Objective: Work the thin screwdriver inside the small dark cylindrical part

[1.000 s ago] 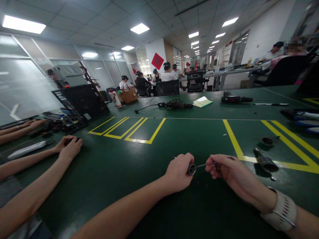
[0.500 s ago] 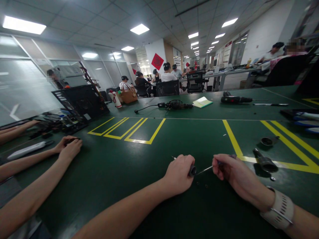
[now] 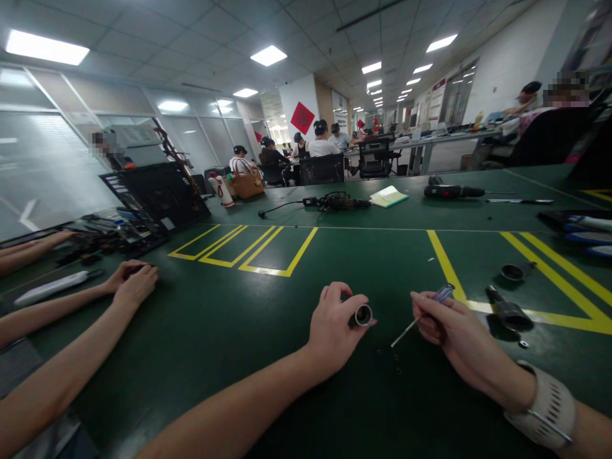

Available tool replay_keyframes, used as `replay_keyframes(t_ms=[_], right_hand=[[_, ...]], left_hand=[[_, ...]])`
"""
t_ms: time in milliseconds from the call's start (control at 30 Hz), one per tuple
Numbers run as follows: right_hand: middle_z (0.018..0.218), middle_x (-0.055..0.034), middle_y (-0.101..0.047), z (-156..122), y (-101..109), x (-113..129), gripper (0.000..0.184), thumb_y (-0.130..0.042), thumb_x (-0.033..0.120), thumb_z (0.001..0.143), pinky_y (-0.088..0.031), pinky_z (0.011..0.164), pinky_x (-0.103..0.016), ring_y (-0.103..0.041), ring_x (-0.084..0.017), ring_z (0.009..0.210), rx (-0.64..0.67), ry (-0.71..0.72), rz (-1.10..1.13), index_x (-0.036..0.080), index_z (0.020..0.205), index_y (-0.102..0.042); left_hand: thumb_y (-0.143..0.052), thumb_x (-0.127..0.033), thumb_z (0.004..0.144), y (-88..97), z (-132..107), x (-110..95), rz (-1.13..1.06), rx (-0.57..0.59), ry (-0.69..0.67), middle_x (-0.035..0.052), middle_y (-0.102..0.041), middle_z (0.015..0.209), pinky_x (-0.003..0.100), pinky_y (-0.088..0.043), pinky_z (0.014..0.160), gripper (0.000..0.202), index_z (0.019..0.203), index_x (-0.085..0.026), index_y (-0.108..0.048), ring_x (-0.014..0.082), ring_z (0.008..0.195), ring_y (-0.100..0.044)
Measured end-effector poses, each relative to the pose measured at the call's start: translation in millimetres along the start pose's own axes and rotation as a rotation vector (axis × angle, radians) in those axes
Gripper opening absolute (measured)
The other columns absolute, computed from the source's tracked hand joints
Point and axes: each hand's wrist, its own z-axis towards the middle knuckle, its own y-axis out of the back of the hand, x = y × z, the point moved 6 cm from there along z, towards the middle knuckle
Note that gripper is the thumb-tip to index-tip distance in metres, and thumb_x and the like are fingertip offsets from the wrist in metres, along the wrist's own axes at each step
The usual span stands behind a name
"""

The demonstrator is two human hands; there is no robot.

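My left hand (image 3: 335, 331) is closed around a short hollow metal cylinder (image 3: 363, 315), whose round open end faces me; the fingers hide most of its body. In my right hand (image 3: 447, 325) is a screwdriver with a clear purplish handle (image 3: 444, 292). Its thin shaft (image 3: 406, 333) slants down to the left, the tip apart from the cylinder and close above the green table (image 3: 268, 408). Small dark rings (image 3: 396, 359) lie on the tabletop below the tip. Right of my right hand lie a dark metal housing with a narrow neck (image 3: 510, 313) and a small metal nut-like part (image 3: 523, 344).
A second cup-shaped metal part (image 3: 514, 272) lies within yellow tape lines (image 3: 449, 271). Farther back are a power drill (image 3: 452, 190), a pen (image 3: 519, 201), a notepad (image 3: 388, 196) and a cabled tool (image 3: 337, 201). At left, a co-worker's hands (image 3: 134, 280) hold a dark part.
The screwdriver has pulled away from the cylinder to the right. My left hand has lifted and turned the cylinder's opening towards me. One more small dark ring shows on the table.
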Motion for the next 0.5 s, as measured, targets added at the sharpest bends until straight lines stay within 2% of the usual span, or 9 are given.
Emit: replay_keyframes(t_ms=[100,167,300,400,500], right_hand=[[0.05,0.0045,-0.047,-2,-2,7,0.04,-0.059,0.056,0.075,-0.032,0.043,-0.024,-0.042,-0.011,0.046,0.063,0.008,-0.129,0.019,0.063,-0.059],[0.049,0.0025,-0.052,-4,-3,11,0.041,-0.06,0.057,0.073,-0.034,0.045,-0.025,-0.046,-0.012,0.046,0.085,0.025,-0.232,0.018,0.061,-0.062],[0.044,0.0035,-0.051,-6,-4,14,0.039,-0.064,0.056,0.07,-0.033,0.047,-0.027,-0.045,-0.012,0.044,0.06,0.093,-0.402,0.02,0.054,-0.06],[0.046,0.0034,-0.051,-7,-4,15,0.039,-0.059,0.056,0.073,-0.033,0.048,-0.028,-0.046,-0.013,0.045,0.042,0.124,-0.468,0.021,0.056,-0.059],[0.048,0.0029,-0.051,-9,-3,16,0.039,-0.055,0.056,0.075,-0.035,0.048,-0.028,-0.046,-0.014,0.046,0.038,0.137,-0.502,0.021,0.058,-0.059]], left_hand=[[-0.066,-0.027,0.076,0.7,-3,6,-0.114,-0.014,0.076,0.004,-0.051,0.104,0.031,-0.048,0.068,0.03,0.105,-0.023,-0.059,0.0176,0.085,-0.054],[-0.065,-0.021,0.077,-2.7,-4,8,-0.247,-0.004,0.101,0.003,-0.054,0.102,0.031,-0.049,0.072,0.03,0.106,-0.023,-0.059,0.0166,0.086,-0.056],[-0.063,-0.007,0.072,-16.4,-5,12,-0.506,0.05,0.142,0.0044,-0.058,0.102,0.029,-0.051,0.074,0.032,0.101,-0.019,-0.063,0.0162,0.087,-0.059],[-0.065,-0.004,0.068,-25.2,-4,16,-0.637,0.084,0.17,0.0058,-0.058,0.102,0.028,-0.052,0.071,0.034,0.099,-0.017,-0.064,0.0155,0.084,-0.06],[-0.064,-0.004,0.068,-26.5,-3,18,-0.702,0.082,0.178,0.0074,-0.058,0.103,0.03,-0.052,0.074,0.035,0.101,-0.016,-0.063,0.0171,0.088,-0.06]])
